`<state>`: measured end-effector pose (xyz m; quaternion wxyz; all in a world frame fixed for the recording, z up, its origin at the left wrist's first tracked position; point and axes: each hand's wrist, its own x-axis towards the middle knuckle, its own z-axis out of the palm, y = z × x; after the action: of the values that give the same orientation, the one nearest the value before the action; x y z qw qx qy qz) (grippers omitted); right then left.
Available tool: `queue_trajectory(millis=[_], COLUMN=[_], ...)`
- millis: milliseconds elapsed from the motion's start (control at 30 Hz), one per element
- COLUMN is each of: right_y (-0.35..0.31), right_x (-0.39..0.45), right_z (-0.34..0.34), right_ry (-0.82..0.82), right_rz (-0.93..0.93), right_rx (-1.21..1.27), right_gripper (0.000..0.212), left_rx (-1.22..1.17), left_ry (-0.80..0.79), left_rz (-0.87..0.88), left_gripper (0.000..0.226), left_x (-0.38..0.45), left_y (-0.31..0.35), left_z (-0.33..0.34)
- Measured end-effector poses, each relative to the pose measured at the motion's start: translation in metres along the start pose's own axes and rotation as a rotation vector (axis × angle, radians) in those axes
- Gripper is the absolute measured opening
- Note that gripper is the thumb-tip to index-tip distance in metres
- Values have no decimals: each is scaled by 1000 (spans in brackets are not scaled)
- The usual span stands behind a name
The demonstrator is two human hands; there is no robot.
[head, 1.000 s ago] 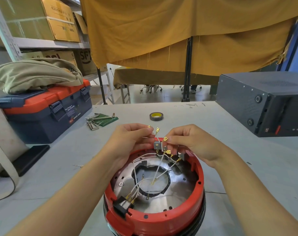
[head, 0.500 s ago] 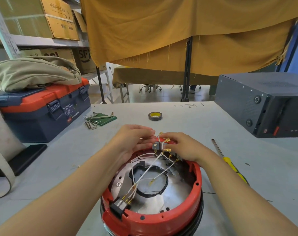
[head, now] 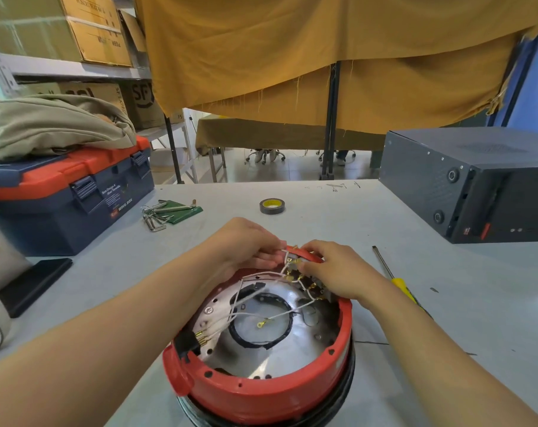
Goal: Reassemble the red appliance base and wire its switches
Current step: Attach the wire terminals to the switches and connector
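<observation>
Head view: the red appliance base (head: 261, 392) sits open on the bench (head: 446, 303), its far rim under both hands. The left hand (head: 246, 245) pinches white wires (head: 261, 274) at its fingers (head: 269, 257); the right hand (head: 338, 269) grips the brass-terminal switches (head: 294, 266) just beside them. A screwdriver (head: 397, 280) lies right of the right hand.

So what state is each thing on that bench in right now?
Red appliance base: open, wiring exposed.
Left hand: pinching white wires.
Right hand: gripping a switch terminal.
Toolbox: closed, latched.
Screwdriver: lying unused.
Tape roll: lying flat.
</observation>
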<state>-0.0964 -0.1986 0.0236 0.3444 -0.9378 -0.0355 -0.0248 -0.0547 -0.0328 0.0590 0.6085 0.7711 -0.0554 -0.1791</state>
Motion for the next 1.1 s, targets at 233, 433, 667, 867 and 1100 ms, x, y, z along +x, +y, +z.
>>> queue_trajectory(millis=[233,433,667,867,1100], right_y=[0,1,5,2,6], right_x=[-8,-13,-7,13,21], right_z=[-3,3,-11,-3,15], right_ry=[2,-7,-128,-125,-88], right_rz=[70,107,94,79,61], right_rx=[-109,-224,-115,388,537], right_gripper=[30,39,35,31,28], left_rx=[275,431,454,353,221], left_ry=[-25,-149,-176,-159,-143], left_rz=[40,-2,-45,-55,-40], left_gripper=[6,8,12,21,20], left_x=[4,8,16,12,11], left_y=[21,-1,-10,-20,-26], left_z=[-3,2,9,13,12])
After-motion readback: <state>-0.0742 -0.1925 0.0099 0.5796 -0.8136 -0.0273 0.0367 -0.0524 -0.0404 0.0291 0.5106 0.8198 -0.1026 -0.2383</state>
